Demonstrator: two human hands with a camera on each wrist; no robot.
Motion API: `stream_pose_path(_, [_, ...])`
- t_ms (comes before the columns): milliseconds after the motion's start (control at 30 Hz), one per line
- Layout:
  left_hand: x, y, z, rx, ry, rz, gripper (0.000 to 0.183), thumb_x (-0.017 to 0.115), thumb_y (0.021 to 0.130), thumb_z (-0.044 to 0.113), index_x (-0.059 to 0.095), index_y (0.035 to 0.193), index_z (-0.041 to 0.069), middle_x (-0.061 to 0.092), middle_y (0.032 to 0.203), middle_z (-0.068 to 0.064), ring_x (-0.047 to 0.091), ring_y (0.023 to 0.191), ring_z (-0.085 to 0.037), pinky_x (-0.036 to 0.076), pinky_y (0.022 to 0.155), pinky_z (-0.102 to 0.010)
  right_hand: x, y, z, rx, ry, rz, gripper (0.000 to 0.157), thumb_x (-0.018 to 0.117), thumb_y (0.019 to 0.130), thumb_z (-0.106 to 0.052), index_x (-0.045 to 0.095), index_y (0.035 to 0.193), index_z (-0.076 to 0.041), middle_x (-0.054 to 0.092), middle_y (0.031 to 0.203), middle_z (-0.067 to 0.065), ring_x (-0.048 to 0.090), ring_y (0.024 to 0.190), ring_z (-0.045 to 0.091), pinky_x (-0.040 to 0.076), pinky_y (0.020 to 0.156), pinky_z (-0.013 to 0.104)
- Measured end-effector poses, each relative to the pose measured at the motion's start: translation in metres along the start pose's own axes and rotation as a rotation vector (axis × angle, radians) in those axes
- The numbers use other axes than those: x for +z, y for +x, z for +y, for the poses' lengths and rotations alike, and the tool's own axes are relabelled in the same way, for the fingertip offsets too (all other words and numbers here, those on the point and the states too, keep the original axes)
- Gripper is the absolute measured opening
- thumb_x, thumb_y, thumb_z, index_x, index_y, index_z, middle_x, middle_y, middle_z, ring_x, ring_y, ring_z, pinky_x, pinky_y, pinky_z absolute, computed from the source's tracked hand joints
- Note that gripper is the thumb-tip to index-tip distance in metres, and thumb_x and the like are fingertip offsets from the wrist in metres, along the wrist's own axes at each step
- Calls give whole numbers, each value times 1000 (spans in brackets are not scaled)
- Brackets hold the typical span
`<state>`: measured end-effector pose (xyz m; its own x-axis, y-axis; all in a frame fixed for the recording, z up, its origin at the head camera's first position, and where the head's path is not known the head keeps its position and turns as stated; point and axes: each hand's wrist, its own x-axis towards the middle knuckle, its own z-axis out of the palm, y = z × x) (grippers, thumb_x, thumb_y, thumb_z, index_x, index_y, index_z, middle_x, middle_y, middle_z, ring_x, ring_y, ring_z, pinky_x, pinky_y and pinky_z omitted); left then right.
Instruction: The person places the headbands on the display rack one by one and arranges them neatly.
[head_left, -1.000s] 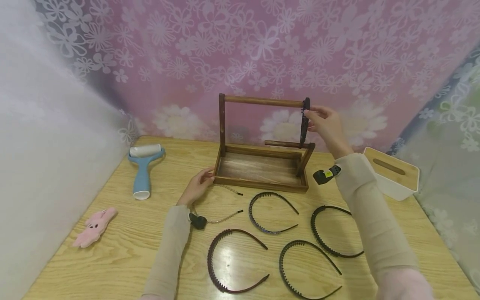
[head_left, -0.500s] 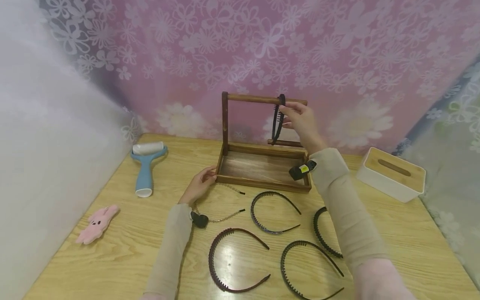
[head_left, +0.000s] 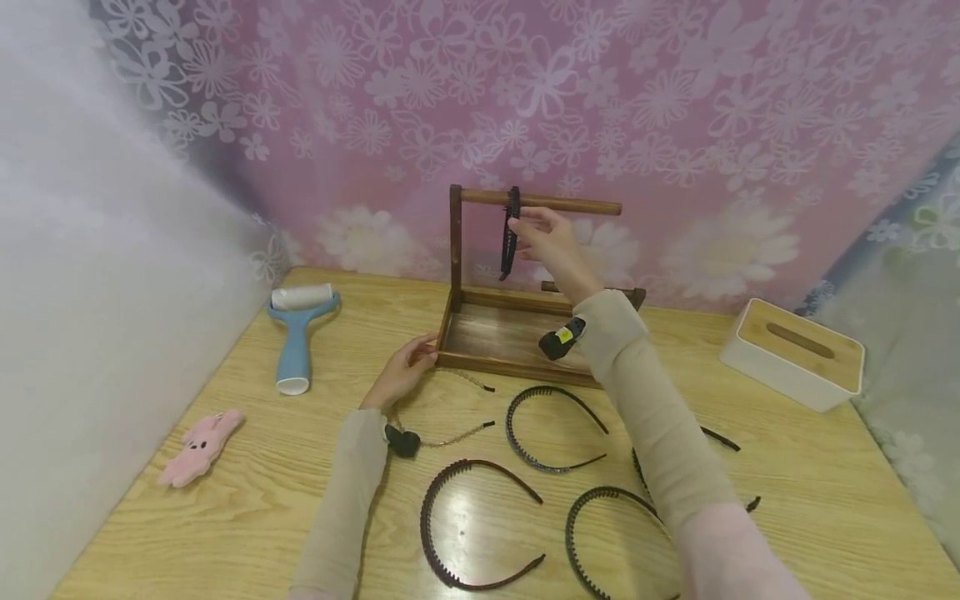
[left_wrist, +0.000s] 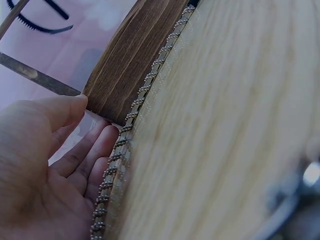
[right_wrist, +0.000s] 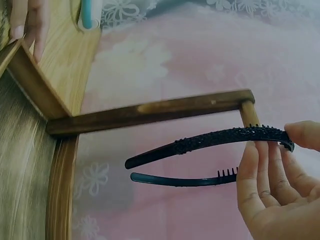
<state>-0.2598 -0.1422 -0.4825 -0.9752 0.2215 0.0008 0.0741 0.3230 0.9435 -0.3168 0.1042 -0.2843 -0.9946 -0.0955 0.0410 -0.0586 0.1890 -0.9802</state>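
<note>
My right hand pinches a black toothed headband between thumb and fingers. It sits over the upper rod of a wooden rack, near the left upright, with its ends hanging down. In the right wrist view, the headband's outer side looks beaded and both tips point away from my palm. My left hand holds the front left corner of the wooden rack. The left wrist view puts the thumb on the corner of the dark wood, fingers bent below it, beside a beaded chain headband.
Several headbands lie in front of the rack, among them a bluish one, a dark red one and a black one. A blue lint roller and pink plush toy lie left; a tissue box stands right.
My right hand has slid the black headband leftward along the upper rod, from its free right end to near the left upright. The left hand has stayed at the rack's corner.
</note>
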Motion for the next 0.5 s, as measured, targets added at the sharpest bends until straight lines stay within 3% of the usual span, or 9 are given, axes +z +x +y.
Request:
stream_pose_path(167, [-1,1,-5,-5,-8,-5,46,51,102,17,43,147,11,53,135,-21,55,121,-34,45,102,-45,20,4,-10,0,14,-10,44,60,98,-22,52,138,-6,60,120,12,60,77,10,54,72,20])
stream_pose_path(233, [-1,2,-6,-8,-5,-11,45,51,103,17,43,147,12,53,135,-20,55,121,-34,45,102,-45,26,5,-11,-10,18,-17,43,60,98,-21,53,137,-5,61,118,12,60,75,10,53,69,18])
stream_pose_path(367, [-1,2,-7,-7,1,-21,46,50,103,17,42,148,11,52,136,-20,54,121,-33,45,103,-45,35,9,-12,-22,-9,-37,42,59,99,-22,53,137,-6,61,122,14,59,78,11,54,74,21])
stream_pose_path(500, [-2,3,-7,5,10,-25,47,50,103,17,41,148,11,52,136,-21,54,121,-34,44,104,-45,41,14,-12,-29,-13,-48,42,59,99,-22,53,138,-7,61,125,16,60,79,11,56,88,34])
